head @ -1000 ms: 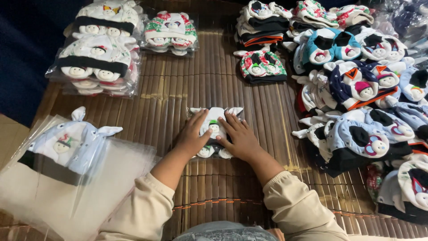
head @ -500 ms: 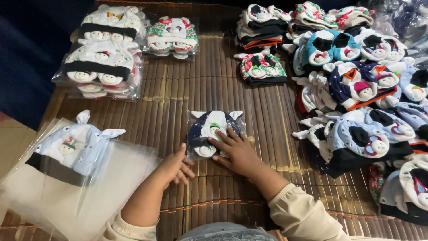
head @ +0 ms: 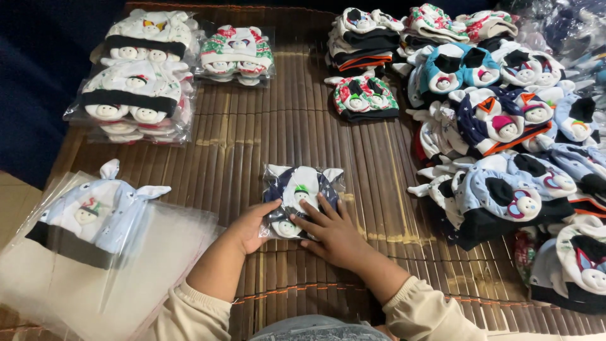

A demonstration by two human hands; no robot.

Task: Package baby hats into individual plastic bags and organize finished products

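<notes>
Covering nearly the whole view, a brown slatted mat [head: 252, 139] carries everything else. Along its right side sprawls a big heap of baby hats [head: 517, 151] in blue, white, black and red, each with small doll faces sewn on. At the far left stand stacks of bagged hats [head: 136, 82], white with black bands, and just right of them a smaller bagged stack in green and red [head: 237, 53]. At the near left lies a pile of clear plastic bags [head: 126, 278] with a pale blue hat [head: 95, 211] resting on top. A single red and green hat [head: 361, 96] sits alone near the far middle. In the centre of the mat lies a small bagged hat [head: 297, 199], dark blue and white. The right hand [head: 333, 235] lies flat on its near edge, fingers spread and pressing down. The left hand [head: 252, 226] grips its near left corner, fingers curled at the bag's edge.
</notes>
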